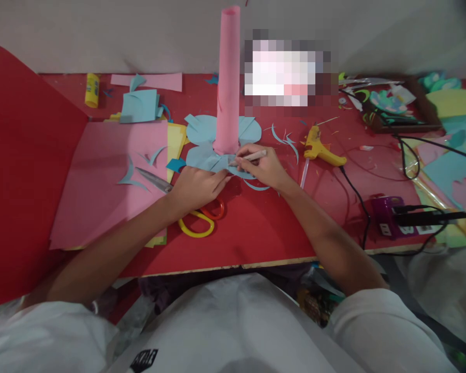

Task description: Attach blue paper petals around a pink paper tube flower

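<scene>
A pink paper tube (pixel 229 77) stands upright on a flower-shaped base of light blue paper (pixel 202 157). My right hand (pixel 264 167) is closed around a slim white pen (pixel 255 155), its tip end close to the front of the blue base. At the front edge of that base, my left hand (pixel 198 187) has its fingers pressed together on the blue paper. Scissors with a yellow and a red handle loop (pixel 197 228) lie partly under my left hand, blades on the pink sheets (pixel 101 181).
A yellow glue gun (pixel 322 148) with a black cord lies to the right, near a purple power box (pixel 388 215). Behind it sits a brown tray (pixel 423 111) of paper pieces. A glue stick (pixel 92 90) stands back left; a red board (pixel 27 171) rises at the left.
</scene>
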The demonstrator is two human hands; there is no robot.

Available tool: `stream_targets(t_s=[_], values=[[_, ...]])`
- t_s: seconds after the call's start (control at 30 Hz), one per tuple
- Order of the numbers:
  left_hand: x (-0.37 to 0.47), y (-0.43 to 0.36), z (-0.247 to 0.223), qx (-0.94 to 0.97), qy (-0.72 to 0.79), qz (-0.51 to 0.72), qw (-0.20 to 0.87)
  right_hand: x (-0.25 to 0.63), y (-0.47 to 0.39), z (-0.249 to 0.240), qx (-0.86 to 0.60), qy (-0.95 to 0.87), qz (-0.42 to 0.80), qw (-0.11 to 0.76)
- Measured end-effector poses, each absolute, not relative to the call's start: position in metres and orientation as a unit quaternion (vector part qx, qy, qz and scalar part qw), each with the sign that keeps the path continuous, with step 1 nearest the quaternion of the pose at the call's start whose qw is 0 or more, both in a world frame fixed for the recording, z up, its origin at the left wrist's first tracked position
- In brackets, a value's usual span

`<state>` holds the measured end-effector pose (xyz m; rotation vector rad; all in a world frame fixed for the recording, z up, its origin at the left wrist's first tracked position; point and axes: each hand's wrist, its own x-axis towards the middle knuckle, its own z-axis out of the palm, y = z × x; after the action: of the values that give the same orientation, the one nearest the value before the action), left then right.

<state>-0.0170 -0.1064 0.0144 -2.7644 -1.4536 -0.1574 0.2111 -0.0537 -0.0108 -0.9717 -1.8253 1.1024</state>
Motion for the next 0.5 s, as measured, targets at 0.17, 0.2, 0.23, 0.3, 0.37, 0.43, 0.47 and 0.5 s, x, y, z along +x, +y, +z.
stream_targets(t_s=[0.17, 0.2, 0.23, 0.3, 0.37, 0.43, 0.47, 0.5], values=[[-0.0178, -0.106, 0.0134, -0.885, -0.463, -0.048, 0.006, 0.2106, -0.0549, -0.0083, -0.39, -0.71, 0.431, 0.399], [-0.018, -0.106, 0.0128, -0.885, -0.463, -0.049, 0.007, 0.2105, -0.055, -0.008, -0.391, -0.709, 0.434, 0.395], [-0.0182, -0.106, 0.0123, -0.886, -0.462, -0.05, 0.01, 0.2103, -0.0551, -0.0079, -0.393, -0.709, 0.434, 0.393], [-0.0186, -0.1059, 0.0114, -0.886, -0.46, -0.051, 0.015, 0.21, -0.0552, -0.0078, -0.398, -0.707, 0.427, 0.399], [-0.0188, -0.1059, 0.0109, -0.887, -0.459, -0.055, 0.02, 0.2098, -0.0551, -0.008, -0.403, -0.707, 0.419, 0.403], [-0.0189, -0.106, 0.0109, -0.887, -0.457, -0.059, 0.024, 0.2097, -0.055, -0.0084, -0.408, -0.709, 0.417, 0.397], [-0.0189, -0.1061, 0.011, -0.888, -0.455, -0.06, 0.025, 0.2097, -0.055, -0.0086, -0.41, -0.709, 0.417, 0.395], [-0.0188, -0.1061, 0.0111, -0.889, -0.454, -0.062, 0.026, 0.2098, -0.0549, -0.0088, -0.411, -0.708, 0.417, 0.394]])
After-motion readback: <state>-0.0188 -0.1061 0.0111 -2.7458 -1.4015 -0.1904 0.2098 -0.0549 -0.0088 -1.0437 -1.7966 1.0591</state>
